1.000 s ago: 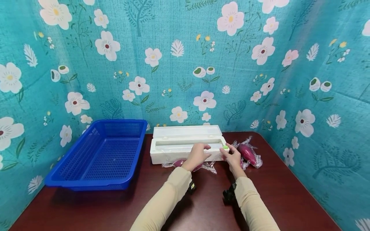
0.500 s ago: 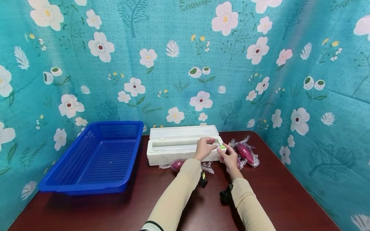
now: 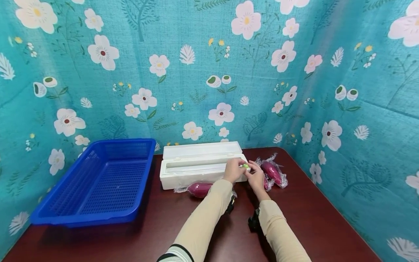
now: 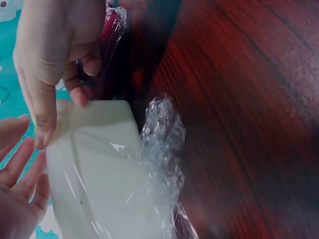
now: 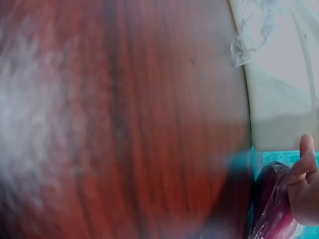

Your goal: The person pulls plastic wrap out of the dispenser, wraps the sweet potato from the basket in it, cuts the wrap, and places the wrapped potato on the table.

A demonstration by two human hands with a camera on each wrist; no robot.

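Observation:
A white cling film dispenser (image 3: 186, 178) lies across the back of the table with its lid (image 3: 203, 150) up and a pale roll (image 3: 196, 168) inside. A small green slider (image 3: 245, 166) sits at its right end. Above that end my left hand (image 3: 233, 170) reaches in, its fingers (image 4: 25, 172) loosely bent beside the dispenser's edge; nothing is plainly held in it. My right hand (image 3: 256, 178) grips the right end corner, with fingers on the top edge and the end face. Clear film (image 4: 162, 144) hangs crumpled down the front.
A purple, film-wrapped vegetable or fruit (image 3: 199, 189) lies before the dispenser, partly behind my left sleeve. Further wrapped purple pieces (image 3: 272, 173) lie to its right. A blue plastic basket (image 3: 137, 203) stands on the left of the dark red table (image 3: 157, 233). A floral curtain hangs behind.
My left hand has moved right along the dispenser to the green slider, close to my right hand. My right hand stays at the right end. The view has shifted slightly right.

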